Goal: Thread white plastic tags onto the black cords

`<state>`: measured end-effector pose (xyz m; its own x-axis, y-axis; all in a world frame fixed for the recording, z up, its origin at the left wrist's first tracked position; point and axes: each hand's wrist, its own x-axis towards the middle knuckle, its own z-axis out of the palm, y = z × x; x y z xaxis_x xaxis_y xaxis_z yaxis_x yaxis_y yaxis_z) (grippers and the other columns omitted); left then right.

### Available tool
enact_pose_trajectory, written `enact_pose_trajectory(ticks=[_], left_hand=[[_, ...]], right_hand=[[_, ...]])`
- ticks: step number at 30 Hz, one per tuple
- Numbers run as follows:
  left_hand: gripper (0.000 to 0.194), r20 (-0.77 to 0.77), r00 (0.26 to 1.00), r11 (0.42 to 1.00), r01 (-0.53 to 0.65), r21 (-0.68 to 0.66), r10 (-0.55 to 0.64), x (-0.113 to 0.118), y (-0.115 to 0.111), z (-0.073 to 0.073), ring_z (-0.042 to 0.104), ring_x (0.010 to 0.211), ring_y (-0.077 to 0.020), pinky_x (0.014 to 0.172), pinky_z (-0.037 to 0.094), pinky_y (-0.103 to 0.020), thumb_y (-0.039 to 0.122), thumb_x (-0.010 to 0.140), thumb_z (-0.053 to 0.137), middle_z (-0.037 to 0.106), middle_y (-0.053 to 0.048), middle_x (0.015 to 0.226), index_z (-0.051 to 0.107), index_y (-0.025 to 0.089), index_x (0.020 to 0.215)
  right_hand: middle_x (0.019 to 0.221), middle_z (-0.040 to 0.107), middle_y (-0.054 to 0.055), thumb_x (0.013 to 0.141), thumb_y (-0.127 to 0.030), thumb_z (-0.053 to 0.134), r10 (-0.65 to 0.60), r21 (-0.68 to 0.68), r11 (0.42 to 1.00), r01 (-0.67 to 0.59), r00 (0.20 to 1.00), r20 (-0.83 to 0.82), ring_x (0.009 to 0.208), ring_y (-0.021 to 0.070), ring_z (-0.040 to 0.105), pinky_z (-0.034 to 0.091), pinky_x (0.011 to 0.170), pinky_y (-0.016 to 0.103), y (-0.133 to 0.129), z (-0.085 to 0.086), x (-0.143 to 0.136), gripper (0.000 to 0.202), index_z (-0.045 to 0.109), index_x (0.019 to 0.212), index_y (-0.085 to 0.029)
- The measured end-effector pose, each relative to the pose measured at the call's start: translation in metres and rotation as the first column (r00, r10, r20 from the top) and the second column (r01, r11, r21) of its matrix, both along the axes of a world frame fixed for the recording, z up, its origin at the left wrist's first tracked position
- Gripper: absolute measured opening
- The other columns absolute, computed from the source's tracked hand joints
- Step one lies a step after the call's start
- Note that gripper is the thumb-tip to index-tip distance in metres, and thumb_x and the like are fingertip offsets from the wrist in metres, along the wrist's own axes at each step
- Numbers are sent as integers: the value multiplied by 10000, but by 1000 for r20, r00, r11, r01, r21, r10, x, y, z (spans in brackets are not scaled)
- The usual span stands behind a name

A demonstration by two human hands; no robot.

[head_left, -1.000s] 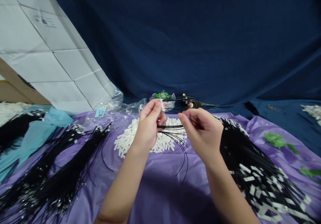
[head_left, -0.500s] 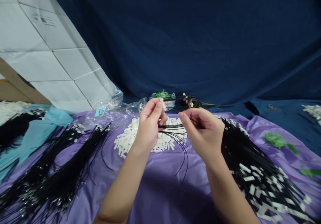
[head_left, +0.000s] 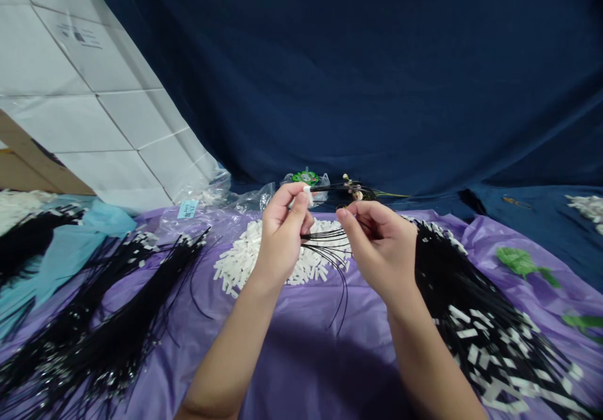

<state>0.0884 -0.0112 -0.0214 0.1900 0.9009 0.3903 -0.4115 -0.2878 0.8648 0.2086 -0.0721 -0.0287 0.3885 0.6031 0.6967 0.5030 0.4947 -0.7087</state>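
My left hand (head_left: 282, 235) is closed on a bunch of thin black cords (head_left: 325, 236), whose loose ends fan out and droop below. A small white piece (head_left: 308, 193) shows between its thumb and forefinger, with cords running rightward from it. Facing it, my right hand (head_left: 384, 247) pinches thumb against fingers, and cords lead into its grip. What its fingertips hold is mostly hidden. Under both hands lies a pile of small white pieces (head_left: 242, 253) on the purple sheet (head_left: 301, 351).
Bundles of black cords (head_left: 141, 301) lie at left beside light blue fabric (head_left: 75, 244). More black cords with white tags (head_left: 452, 282) spread at right. Clear plastic bags (head_left: 217, 213) sit behind. White boxes (head_left: 70, 118) and a dark blue cloth (head_left: 353, 75) stand at the back.
The white piece in my left fingers has turned slightly, and the cords arching between my hands sit lower. Their hanging ends have shifted a little left. Both hands stay almost in place.
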Motion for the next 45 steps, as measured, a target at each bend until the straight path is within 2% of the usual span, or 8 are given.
enact_pose_trajectory(ticks=[6, 12, 20, 24, 31, 34, 38, 45], left_hand=[[177, -131, 991, 994, -22, 106, 35, 0, 0, -5, 370, 484, -59, 438, 276, -178, 384, 879, 623, 414, 42, 575, 636, 212, 921], [178, -52, 997, 998, 51, 47, -49, 4, -3, -2, 383, 467, -53, 421, 279, -180, 370, 860, 651, 451, 40, 584, 624, 196, 890], [183, 9, 994, 993, 107, -51, -106, 8, -6, -4, 351, 439, -34, 417, 264, -171, 363, 847, 667, 415, 62, 565, 626, 187, 871], [171, 15, 992, 988, 125, -95, -124, 6, -2, -2, 365, 439, -27, 409, 268, -166, 350, 836, 677, 499, 39, 620, 634, 185, 852], [180, 276, 961, 960, 83, -266, -6, -12, 18, 12, 396, 444, -13, 323, 213, -132, 349, 832, 681, 576, 24, 814, 580, 203, 855], [158, 352, 936, 923, 154, -352, -21, -22, 25, 17, 369, 421, -11, 290, 172, -120, 330, 874, 633, 531, 34, 743, 567, 187, 870], [144, 396, 917, 897, 215, -387, -49, -26, 27, 19, 355, 403, -9, 275, 184, -105, 308, 908, 588, 497, 52, 700, 557, 176, 859], [133, 404, 911, 889, 252, -382, -84, -24, 26, 19, 356, 391, -10, 262, 181, -112, 301, 901, 598, 515, 53, 717, 570, 175, 869]], right_hand=[[578, 472, -44, 909, -254, 565, 114, -138, 982, -126, 989, -90, 482, 56, 361, 269, 427, 192, 1, 2, 3, 169, 586, 769, -162], [824, 619, 2, 904, -187, 604, -80, 100, 994, 47, 932, 353, 643, 78, 537, 424, 573, 198, 3, -2, 8, 38, 627, 934, -189], [864, 651, 27, 906, -129, 587, -80, 154, 988, 15, 900, 428, 775, 124, 595, 493, 688, 251, 6, -2, 11, 69, 636, 917, -177], [886, 651, 36, 902, -139, 582, -10, 140, 989, -46, 926, 377, 790, 134, 608, 507, 624, 246, 6, -1, 8, 78, 627, 933, -194], [784, 613, 26, 848, -153, 632, 34, 387, 920, -59, 997, 72, 712, 157, 601, 505, 624, 316, -11, 8, 19, 67, 604, 839, -212], [749, 618, 8, 849, -174, 655, 220, 99, 966, -238, 961, 166, 661, 125, 574, 471, 588, 264, -17, 13, 33, 42, 618, 852, -194], [812, 665, 4, 851, -245, 679, 521, -371, 834, -409, 804, 287, 691, 102, 588, 466, 600, 214, -16, 17, 40, 108, 650, 931, -178], [752, 656, -13, 893, -261, 625, 580, -396, 795, -458, 766, 277, 625, 71, 554, 436, 567, 185, -14, 16, 23, 106, 659, 864, -165]])
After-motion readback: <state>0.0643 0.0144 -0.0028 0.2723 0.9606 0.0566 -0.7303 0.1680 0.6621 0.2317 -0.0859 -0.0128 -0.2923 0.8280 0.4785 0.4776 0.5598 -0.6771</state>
